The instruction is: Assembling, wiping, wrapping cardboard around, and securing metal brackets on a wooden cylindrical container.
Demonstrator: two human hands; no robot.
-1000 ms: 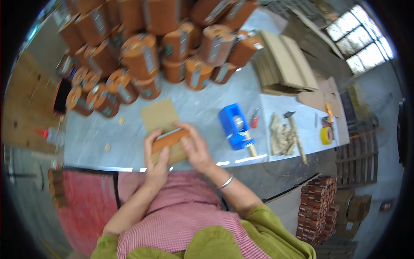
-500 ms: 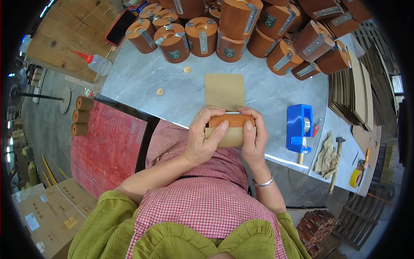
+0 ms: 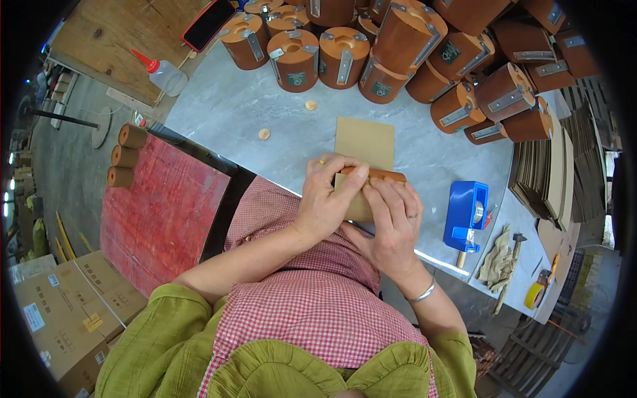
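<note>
A flat tan cardboard sheet (image 3: 364, 142) lies on the grey table (image 3: 232, 113), its near end folded up around a brown wooden cylinder (image 3: 385, 176). My left hand (image 3: 326, 196) presses the cardboard and cylinder from the left, with its fingers over the top. From the right, my right hand (image 3: 393, 222) grips the same wrapped piece, fingers laid across the cardboard. Most of the cylinder is hidden under my hands.
Several brown wooden cylinders with metal brackets (image 3: 371, 46) are stacked along the far side. A blue tape dispenser (image 3: 466, 213), a hammer (image 3: 507, 272), yellow tape (image 3: 536, 294) and stacked cardboard sheets (image 3: 544, 179) lie right. A glue bottle (image 3: 161, 71), phone (image 3: 208, 24) and red board (image 3: 166, 205) are left.
The view has swung so the table sits higher in frame. Both hands stay on the cardboard-wrapped cylinder, pressed closer together over it.
</note>
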